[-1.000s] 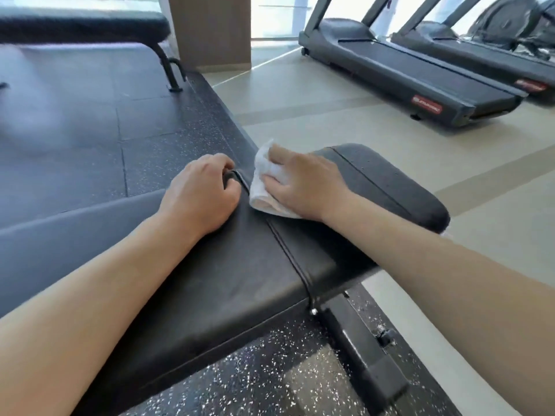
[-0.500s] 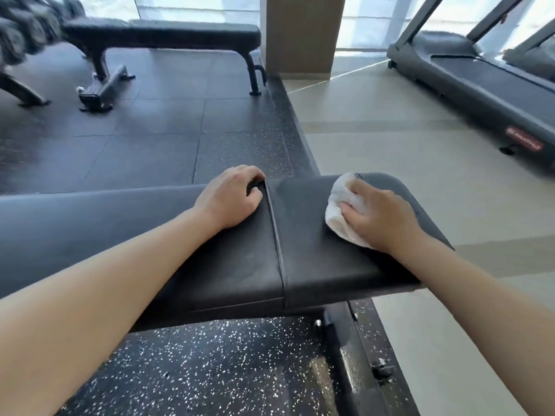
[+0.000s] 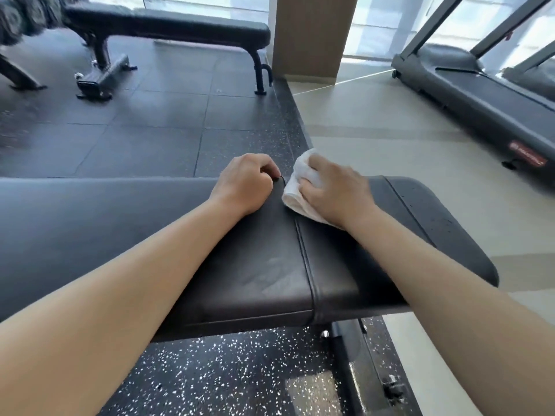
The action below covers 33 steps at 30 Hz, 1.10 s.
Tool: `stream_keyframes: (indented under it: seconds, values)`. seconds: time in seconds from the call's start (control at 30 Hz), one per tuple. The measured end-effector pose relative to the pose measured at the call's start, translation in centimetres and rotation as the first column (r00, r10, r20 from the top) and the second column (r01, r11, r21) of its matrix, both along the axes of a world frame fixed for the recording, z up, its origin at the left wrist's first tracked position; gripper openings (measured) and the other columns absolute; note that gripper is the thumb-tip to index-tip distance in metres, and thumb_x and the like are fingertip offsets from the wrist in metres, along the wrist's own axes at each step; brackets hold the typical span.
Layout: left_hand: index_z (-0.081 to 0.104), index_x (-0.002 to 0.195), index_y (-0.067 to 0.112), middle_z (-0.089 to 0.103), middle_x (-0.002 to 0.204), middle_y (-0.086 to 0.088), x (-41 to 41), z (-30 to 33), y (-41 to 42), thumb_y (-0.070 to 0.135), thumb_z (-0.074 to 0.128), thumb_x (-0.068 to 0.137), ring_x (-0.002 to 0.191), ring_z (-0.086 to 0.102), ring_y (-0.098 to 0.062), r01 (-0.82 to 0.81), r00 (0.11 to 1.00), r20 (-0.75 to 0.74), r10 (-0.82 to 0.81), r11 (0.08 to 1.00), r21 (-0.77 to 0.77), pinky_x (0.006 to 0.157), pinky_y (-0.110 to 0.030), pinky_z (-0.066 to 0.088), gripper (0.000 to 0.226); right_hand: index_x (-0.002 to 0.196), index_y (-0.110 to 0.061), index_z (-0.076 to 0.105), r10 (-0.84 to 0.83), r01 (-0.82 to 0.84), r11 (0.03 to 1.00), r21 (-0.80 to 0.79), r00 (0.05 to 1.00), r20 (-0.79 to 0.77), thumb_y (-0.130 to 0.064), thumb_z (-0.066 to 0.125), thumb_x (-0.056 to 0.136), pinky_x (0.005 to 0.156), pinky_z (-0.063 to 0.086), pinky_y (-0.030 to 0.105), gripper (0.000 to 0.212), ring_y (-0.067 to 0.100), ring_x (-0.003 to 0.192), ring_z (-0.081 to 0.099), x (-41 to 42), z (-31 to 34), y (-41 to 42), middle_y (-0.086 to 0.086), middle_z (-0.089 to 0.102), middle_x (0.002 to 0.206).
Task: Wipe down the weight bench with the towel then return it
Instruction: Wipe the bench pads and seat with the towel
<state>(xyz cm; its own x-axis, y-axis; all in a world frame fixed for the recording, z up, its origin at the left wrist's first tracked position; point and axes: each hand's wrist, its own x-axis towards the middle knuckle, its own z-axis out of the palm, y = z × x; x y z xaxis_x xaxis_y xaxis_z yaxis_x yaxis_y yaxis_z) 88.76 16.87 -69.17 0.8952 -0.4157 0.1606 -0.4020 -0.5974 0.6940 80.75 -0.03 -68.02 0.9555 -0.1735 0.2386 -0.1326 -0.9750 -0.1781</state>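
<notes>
The right hand (image 3: 336, 193), just right of frame centre, is pressed down on a bunched white towel (image 3: 301, 187), its fingers curled over the cloth and holding it against the pad. The left hand (image 3: 244, 183) sits close beside it, at centre, loosely closed with its fingertips hooked over the far edge of the bench (image 3: 279, 265) right at the seam (image 3: 304, 259); it grips no cloth and seems only to steady the pad. The two hands are near each other but not touching, with the towel between them.

The towel lies on the far edge of the right-hand pad section, right next to the seam. The bench runs across the middle of the frame, from the left edge to its rounded end at the right.

Judging from this, the wiping step is under way. Faint streaks show on the pad near the seam in the lower centre, which may be wiped marks, though I cannot tell how much of the surface has been covered. The long stretch of pad toward the left shows no clear sign either way. Returning the towel is not yet done, and no place for it is in view.

Farther out, a second bench (image 3: 168, 24) stands at upper left, and a treadmill (image 3: 480, 94) at upper right.
</notes>
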Motion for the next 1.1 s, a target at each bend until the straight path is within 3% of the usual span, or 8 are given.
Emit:
stream_keyframes:
  seconds: [0.13,0.27,0.43,0.57,0.77,0.9,1.0,1.1]
  values:
    - [0.074,0.077,0.038,0.069,0.082,0.022,-0.2,0.4,0.1,0.014,0.043,0.068,0.099,0.065,-0.015,0.001,0.997,-0.078,-0.007,0.997,-0.072,0.083,-0.027,0.048,0.041,0.127,-0.021,0.067,0.334,-0.308,0.911,-0.274,0.941,0.053,-0.043,0.062,0.090,0.045,0.043,0.029,0.044,0.020,0.051,0.054,-9.5,-0.6,7.0,-0.006,0.057,0.115]
    - [0.079,0.090,0.034,0.072,0.090,0.021,0.5,-0.2,0.0,0.004,0.049,0.081,0.099,0.064,-0.011,0.039,0.994,-0.101,-0.046,0.996,-0.076,0.076,-0.022,0.044,0.043,0.117,-0.032,0.054,0.360,-0.363,0.931,0.046,0.931,0.067,-0.049,0.052,0.092,0.057,0.045,0.037,0.030,0.015,0.064,0.045,-14.3,-0.8,7.1,-0.012,0.043,0.070]
    - [0.073,0.083,0.036,0.076,0.089,0.019,1.5,-0.5,0.5,0.009,0.052,0.081,0.093,0.070,-0.001,0.045,0.976,-0.196,-0.096,0.967,-0.250,0.102,-0.034,0.054,0.034,0.123,-0.038,0.039,0.090,-0.090,0.994,0.056,0.996,0.019,-0.060,0.035,0.086,0.081,0.052,0.040,0.043,0.032,0.095,0.068,-3.8,-0.1,2.8,-0.003,0.071,0.102]
    - [0.076,0.088,0.031,0.075,0.096,0.014,1.4,-0.3,0.6,0.007,0.056,0.086,0.100,0.069,-0.010,0.053,0.988,-0.127,-0.086,0.970,-0.237,0.089,-0.028,0.053,0.032,0.129,-0.027,0.049,-0.019,0.019,1.000,0.011,0.999,0.040,-0.042,0.046,0.096,0.077,0.046,0.040,0.037,0.037,0.100,0.065,1.2,-0.4,2.9,0.007,0.071,0.106]
    - [0.075,0.087,0.034,0.076,0.097,0.013,1.4,-0.3,0.8,0.007,0.054,0.088,0.102,0.069,-0.010,0.068,0.988,-0.121,-0.093,0.977,-0.200,0.096,-0.030,0.054,0.034,0.127,-0.027,0.056,0.282,-0.274,0.956,-0.100,0.957,0.072,-0.044,0.054,0.094,0.058,0.039,0.035,0.038,0.020,0.067,0.061,-10.2,-0.1,8.8,-0.008,0.054,0.070]
    - [0.075,0.093,0.036,0.075,0.102,0.013,1.2,-0.6,0.6,0.011,0.056,0.092,0.105,0.067,-0.012,0.098,0.989,-0.095,-0.114,0.982,-0.159,0.100,-0.033,0.052,0.031,0.105,-0.034,0.046,0.460,-0.463,0.886,0.022,0.885,0.075,-0.041,0.061,0.093,0.056,0.041,0.034,0.021,0.009,0.065,0.034,-14.5,0.0,7.6,-0.017,0.031,0.076]
    - [0.076,0.094,0.035,0.075,0.105,0.012,1.0,-0.5,0.5,0.011,0.057,0.091,0.106,0.067,-0.012,0.098,0.990,-0.084,-0.112,0.983,-0.152,0.102,-0.033,0.051,0.030,0.106,-0.033,0.049,0.201,-0.202,0.979,0.015,0.979,0.028,-0.056,0.051,0.091,0.065,0.047,0.036,0.027,0.022,0.070,0.057,-9.3,0.1,3.1,-0.009,0.058,0.077]
    - [0.078,0.098,0.033,0.074,0.107,0.011,0.8,-0.4,0.5,0.012,0.057,0.091,0.108,0.066,-0.011,0.082,0.992,-0.087,-0.094,0.987,-0.135,0.100,-0.030,0.050,0.030,0.121,-0.027,0.053,-0.147,0.147,0.987,0.067,0.989,-0.001,-0.058,0.045,0.091,0.081,0.047,0.040,0.044,0.038,0.107,0.065,-1.6,-0.3,-3.7,0.011,0.071,0.115]
